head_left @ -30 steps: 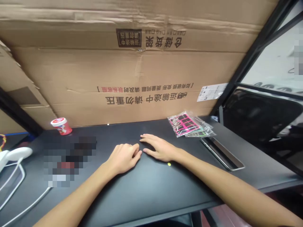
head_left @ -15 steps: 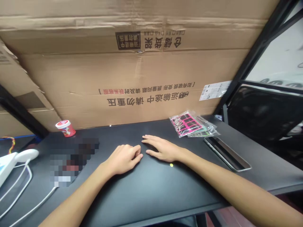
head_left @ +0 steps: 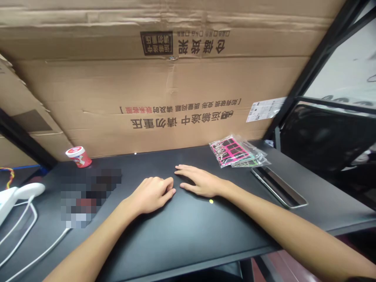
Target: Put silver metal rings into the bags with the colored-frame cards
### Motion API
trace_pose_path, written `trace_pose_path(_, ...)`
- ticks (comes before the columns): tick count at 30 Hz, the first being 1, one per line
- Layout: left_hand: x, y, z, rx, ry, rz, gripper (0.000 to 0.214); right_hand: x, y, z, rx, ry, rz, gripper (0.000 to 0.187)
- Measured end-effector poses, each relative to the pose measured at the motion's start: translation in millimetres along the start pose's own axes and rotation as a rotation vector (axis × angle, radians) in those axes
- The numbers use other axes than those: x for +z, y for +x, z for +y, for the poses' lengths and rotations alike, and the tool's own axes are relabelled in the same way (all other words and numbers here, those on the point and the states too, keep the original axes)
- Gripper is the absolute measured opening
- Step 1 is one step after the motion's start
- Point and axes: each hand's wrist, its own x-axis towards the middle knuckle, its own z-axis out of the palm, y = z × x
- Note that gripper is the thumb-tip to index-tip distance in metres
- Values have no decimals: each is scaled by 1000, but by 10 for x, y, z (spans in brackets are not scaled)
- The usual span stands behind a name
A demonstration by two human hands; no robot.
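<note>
My left hand (head_left: 153, 194) rests on the black tabletop (head_left: 188, 235) with its fingers curled in and the thumb pointing right. Nothing shows in it, though the palm faces down. Just to its right lies my right hand (head_left: 200, 181), palm down and open, its fingers stretched out toward the left. The two hands are close but apart. A small yellow dot (head_left: 211, 201) sits on the tabletop just below my right hand. Beyond that hand, to the right, are clear plastic packets with a pink grid-like piece (head_left: 230, 150) on top.
A phone-like dark slab (head_left: 279, 187) lies at the right. At the back left stands a red tub with a white lid (head_left: 78, 157). A blurred-out object (head_left: 94, 196) and white cables (head_left: 44, 256) are on the left. A large cardboard sheet (head_left: 176, 86) closes off the back.
The view has shifted slightly, so everything appears a little higher and further left. Both hands keep their pose and place on the tabletop.
</note>
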Motion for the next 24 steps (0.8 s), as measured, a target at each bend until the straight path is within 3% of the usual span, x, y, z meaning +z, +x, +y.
trace_pose_path(24,21,8,-12,20,34,7,29,-28,-5,19,-14,-10,-32,63)
